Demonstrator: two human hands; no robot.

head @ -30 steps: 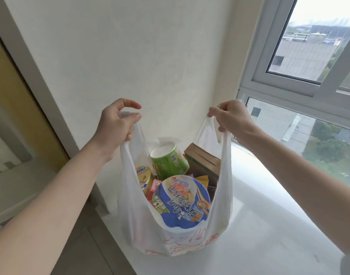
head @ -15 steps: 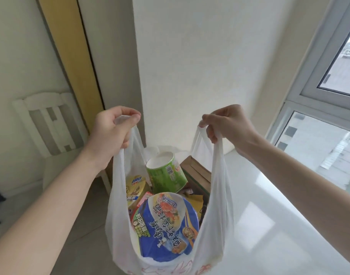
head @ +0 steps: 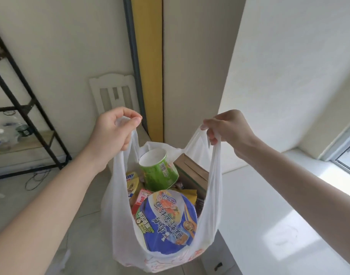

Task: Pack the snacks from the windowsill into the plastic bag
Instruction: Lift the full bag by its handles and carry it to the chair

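The white plastic bag (head: 118, 205) hangs at frame centre, holding a blue-lidded noodle bowl (head: 167, 219) and green cup (head: 160, 171). The left hand (head: 112, 133) and right hand (head: 227, 128) each curl their fingers round a handle. The windowsill (head: 279, 205) lies lower right.

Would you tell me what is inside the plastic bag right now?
Inside the plastic bag: a blue-lidded noodle bowl on top, a green cup, a brown box and small snack packets. Anything beneath them is covered.

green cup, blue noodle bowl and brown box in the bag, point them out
green cup (head: 160, 171), head view, on its side wall
blue noodle bowl (head: 167, 218), head view, on its lid
brown box (head: 192, 169), head view, on its top edge
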